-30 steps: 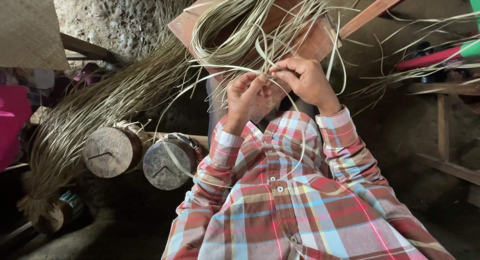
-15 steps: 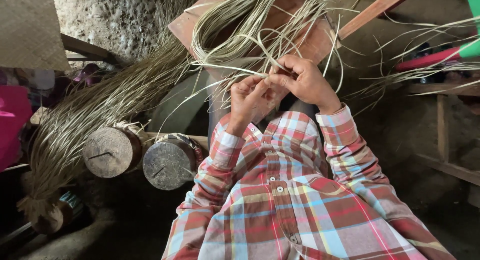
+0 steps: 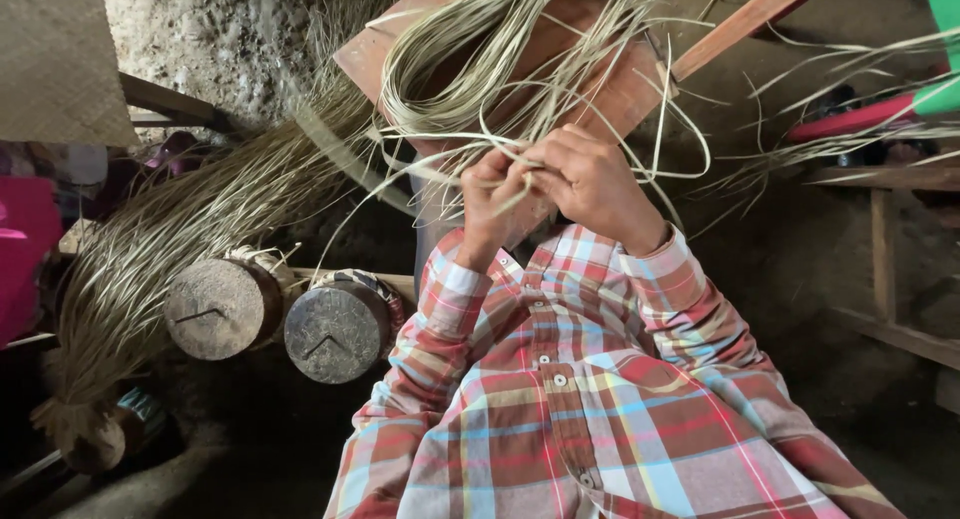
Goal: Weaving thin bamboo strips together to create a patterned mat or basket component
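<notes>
Head view: left hand (image 3: pixel 492 201) and right hand (image 3: pixel 592 184) meet just below the board (image 3: pixel 620 89), both closed, pinching thin straw strands (image 3: pixel 470 74) looped over it; nothing woven shows there yet, and most strands hang loose; left of the board, a long straw bundle (image 3: pixel 180 239) and two log ends (image 3: pixel 280 314); stray strands tangle around the fingers.

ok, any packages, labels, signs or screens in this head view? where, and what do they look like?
None in view: no package, label, sign or screen.
Nearest to a container: two round log ends, grey-brown, lower left.
Both hands, left hand and right hand, pinch pale fibre strands over a reddish-brown board.
</notes>
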